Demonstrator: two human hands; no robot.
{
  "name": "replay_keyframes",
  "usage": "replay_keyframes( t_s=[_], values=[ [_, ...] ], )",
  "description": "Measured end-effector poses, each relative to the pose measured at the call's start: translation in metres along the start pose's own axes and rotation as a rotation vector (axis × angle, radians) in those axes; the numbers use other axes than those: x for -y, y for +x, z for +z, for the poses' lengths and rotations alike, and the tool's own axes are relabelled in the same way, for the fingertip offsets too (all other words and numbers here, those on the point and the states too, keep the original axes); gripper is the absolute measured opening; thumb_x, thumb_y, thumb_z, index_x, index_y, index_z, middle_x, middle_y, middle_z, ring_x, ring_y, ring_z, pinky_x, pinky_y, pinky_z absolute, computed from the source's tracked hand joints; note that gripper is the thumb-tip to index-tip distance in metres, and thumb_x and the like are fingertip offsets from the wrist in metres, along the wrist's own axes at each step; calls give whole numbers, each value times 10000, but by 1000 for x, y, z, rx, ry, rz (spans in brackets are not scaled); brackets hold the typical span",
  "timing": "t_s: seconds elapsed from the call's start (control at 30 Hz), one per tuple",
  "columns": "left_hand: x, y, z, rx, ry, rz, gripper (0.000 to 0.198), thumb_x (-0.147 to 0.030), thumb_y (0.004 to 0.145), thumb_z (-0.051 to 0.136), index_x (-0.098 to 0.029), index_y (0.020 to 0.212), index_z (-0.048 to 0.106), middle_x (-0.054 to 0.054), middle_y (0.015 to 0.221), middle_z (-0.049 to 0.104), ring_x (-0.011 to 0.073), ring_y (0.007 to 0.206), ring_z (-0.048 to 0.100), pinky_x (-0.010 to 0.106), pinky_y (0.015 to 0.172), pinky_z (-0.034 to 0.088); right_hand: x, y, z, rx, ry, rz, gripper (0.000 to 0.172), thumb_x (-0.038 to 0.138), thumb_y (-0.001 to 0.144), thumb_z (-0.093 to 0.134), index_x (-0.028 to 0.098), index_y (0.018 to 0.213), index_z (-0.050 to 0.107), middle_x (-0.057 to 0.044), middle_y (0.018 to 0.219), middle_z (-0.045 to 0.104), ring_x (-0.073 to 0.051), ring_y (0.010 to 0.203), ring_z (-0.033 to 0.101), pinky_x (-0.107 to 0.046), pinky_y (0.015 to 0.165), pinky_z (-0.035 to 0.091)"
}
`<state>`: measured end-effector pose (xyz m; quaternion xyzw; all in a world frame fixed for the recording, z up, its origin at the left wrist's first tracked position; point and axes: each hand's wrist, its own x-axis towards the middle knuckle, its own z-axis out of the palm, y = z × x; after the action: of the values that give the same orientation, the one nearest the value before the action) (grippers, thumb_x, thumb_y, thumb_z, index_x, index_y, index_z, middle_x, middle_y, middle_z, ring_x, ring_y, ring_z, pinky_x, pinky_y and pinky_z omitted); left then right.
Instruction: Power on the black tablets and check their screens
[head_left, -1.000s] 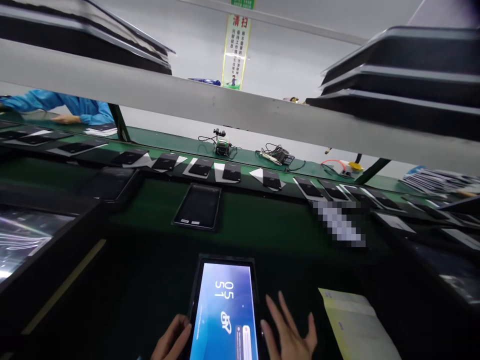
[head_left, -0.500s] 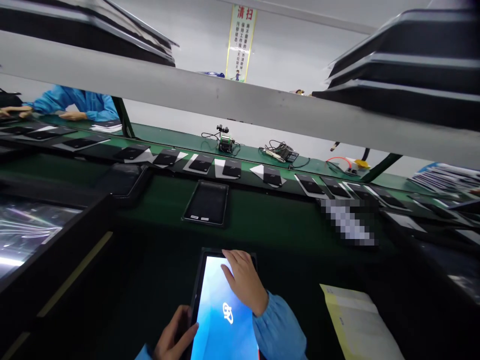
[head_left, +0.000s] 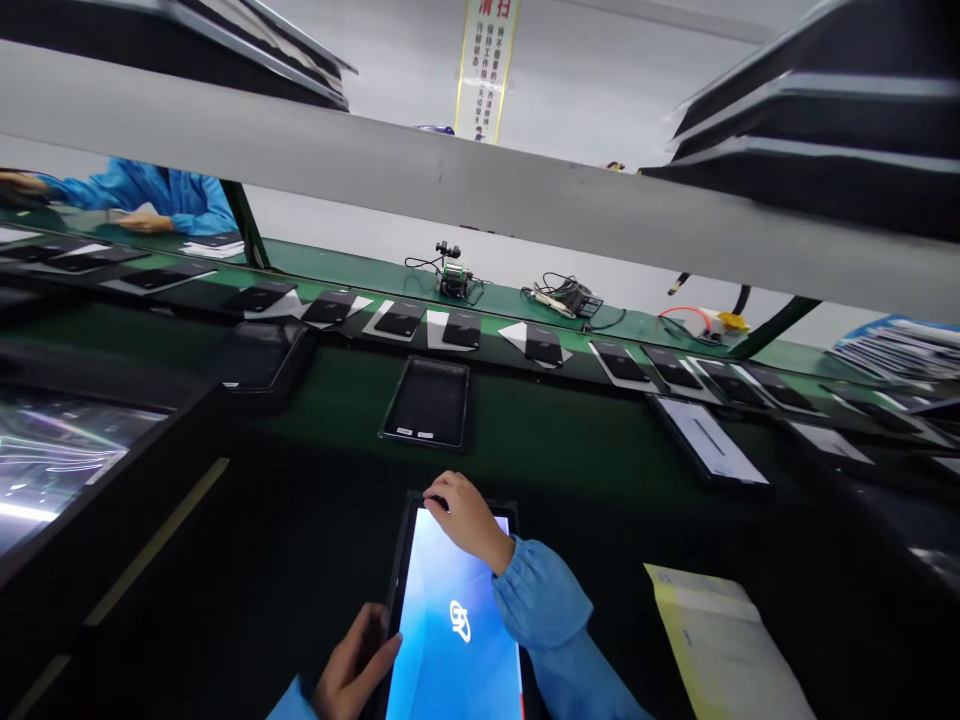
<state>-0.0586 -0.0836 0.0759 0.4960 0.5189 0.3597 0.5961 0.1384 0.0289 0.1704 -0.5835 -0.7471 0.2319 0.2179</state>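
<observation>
A tablet (head_left: 457,660) lies in front of me with its screen lit blue and a white logo in the middle. Its black frame shows along the top and left, and the lower end is cut off by the picture. My left hand (head_left: 358,662) grips the left edge, thumb at the side of the screen, other fingers partly hidden. At the tablet's top left, my right hand (head_left: 466,515) is closed, thumb and fingers bent together over the upper edge. What is between those fingertips, if anything, I cannot make out. Both sleeves are blue.
Beyond the tablet lies a dark tablet (head_left: 427,402) with two small labels. To the right are a lit device (head_left: 712,440) and a yellow-edged paper sheet (head_left: 727,640). Black devices (head_left: 544,345) on papers line the back ledge. A shelf (head_left: 450,180) crosses overhead. A co-worker's blue sleeve (head_left: 202,205) shows left.
My right hand has shifted up and left along the tablet's top edge, and its fingers have curled in. The left hand keeps its hold. The view has tilted slightly.
</observation>
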Motion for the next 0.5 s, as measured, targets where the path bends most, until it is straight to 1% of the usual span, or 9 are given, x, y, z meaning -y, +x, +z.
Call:
replay_keyframes(
  t_s=[0.13, 0.3, 0.5],
  values=[
    [0, 1, -1, 35, -32, 20, 401, -606, 772, 599, -209, 759, 545, -21, 692, 433, 161, 670, 430, 267, 632, 388, -3, 7, 3, -11, 63, 22, 140, 96, 846, 597, 152, 879, 721, -58, 935, 661, -170, 909, 606, -282, 866, 456],
    [-3, 3, -2, 55, -54, 18, 410, -605, 749, 633, -206, 743, 540, -23, 689, 421, 156, 664, 414, 263, 626, 379, -5, 12, 3, -33, 138, 36, 146, 61, 812, 616, 162, 832, 720, -33, 888, 683, -140, 833, 634, -229, 771, 467],
    [-9, 3, -3, 61, -51, 16, 439, -634, 721, 642, -204, 746, 555, -19, 687, 453, 162, 674, 441, 274, 636, 386, -2, 12, 3, -52, 132, 34, 130, 79, 776, 658, 191, 812, 714, -10, 857, 681, -137, 763, 622, -230, 717, 450]
  ],
)
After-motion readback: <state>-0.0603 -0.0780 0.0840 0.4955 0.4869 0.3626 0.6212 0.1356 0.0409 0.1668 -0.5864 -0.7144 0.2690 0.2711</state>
